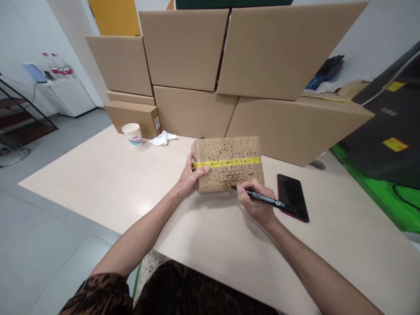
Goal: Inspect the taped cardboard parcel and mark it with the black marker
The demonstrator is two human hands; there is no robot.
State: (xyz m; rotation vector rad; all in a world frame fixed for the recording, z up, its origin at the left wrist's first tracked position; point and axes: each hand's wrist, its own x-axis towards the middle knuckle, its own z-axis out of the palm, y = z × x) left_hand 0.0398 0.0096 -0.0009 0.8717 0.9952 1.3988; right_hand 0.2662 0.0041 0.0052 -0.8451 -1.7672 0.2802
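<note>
A small cardboard box (229, 151) with a strip of yellow printed tape (234, 162) stands tilted on the table. Black dots and short dashes cover the face turned to me. My left hand (193, 175) grips the box at its left edge, thumb on the front face and fingers round the side. Between the fingers of my right hand (257, 199) is a black marker pen (267, 199). Its tip is at the lower part of the box's marked face, below a printed rectangle; whether it touches, I cannot tell. The right fingertips are close to the box's lower right part.
Large cardboard boxes (190, 48) are stacked like a wall behind the work. A phone (293, 197) lies right of my right hand. A paper cup (132, 134) and a crumpled tissue (163, 138) stand at the back left of the table (98, 175).
</note>
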